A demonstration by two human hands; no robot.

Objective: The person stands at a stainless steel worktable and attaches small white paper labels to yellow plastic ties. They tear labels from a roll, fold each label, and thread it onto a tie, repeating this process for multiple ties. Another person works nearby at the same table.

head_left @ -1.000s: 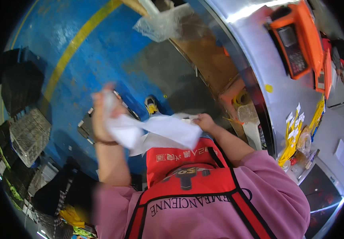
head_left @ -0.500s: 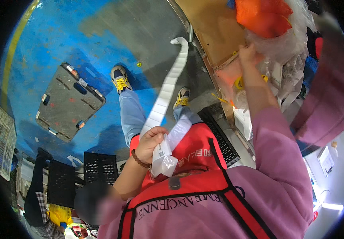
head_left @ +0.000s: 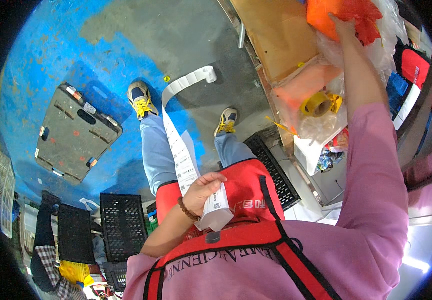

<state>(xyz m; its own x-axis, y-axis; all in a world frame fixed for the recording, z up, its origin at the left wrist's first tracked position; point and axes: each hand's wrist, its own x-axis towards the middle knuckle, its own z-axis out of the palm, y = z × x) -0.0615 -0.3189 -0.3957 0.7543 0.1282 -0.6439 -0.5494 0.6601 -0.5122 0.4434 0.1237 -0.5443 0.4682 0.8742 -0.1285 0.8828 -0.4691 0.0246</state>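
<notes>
A long strip of white printed labels point(head_left: 177, 145) is held in my left hand point(head_left: 202, 191), its fingers closed and thumb on top. A short folded end of it hangs below the hand, over the red apron point(head_left: 246, 185). The rest runs between my legs and ends in a curl. At the upper right, my right hand point(head_left: 345, 29) reaches to a crumpled orange plastic bag point(head_left: 321, 19) and its fingers close on the edge. Part of those fingers is hard to make out. Clear plastic wrapping point(head_left: 388, 47) lies around the bag.
A yellow tape roll point(head_left: 317, 104) lies on the bench beside brown cardboard point(head_left: 271, 37). Below the bench stands a black crate point(head_left: 273, 170). A dark plastic board point(head_left: 78, 132) lies on the blue floor, with black crates point(head_left: 122, 220) at the lower left.
My right hand has moved up and away from the bench's plastic wrap to the orange bag. My left hand keeps the label strip, whose far part has swung left and curled.
</notes>
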